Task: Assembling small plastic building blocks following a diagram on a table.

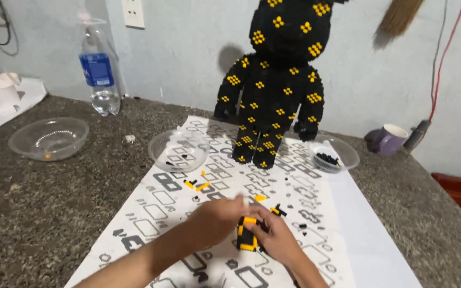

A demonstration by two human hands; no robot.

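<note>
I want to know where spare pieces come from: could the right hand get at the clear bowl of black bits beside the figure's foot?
Probably yes. The right hand holds the small black-and-yellow block piece, but only flat printed paper and loose bits lie between it and the bowl.

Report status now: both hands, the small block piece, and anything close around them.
Left hand and right hand both gripping the small black-and-yellow block piece. Loose bricks scattered on instruction sheet. Block bear figure stands behind, apart.

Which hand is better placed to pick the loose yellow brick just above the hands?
Probably left. The left hand lies nearest the yellow brick, fingers extended; the right hand grips the black-and-yellow block piece.
</note>
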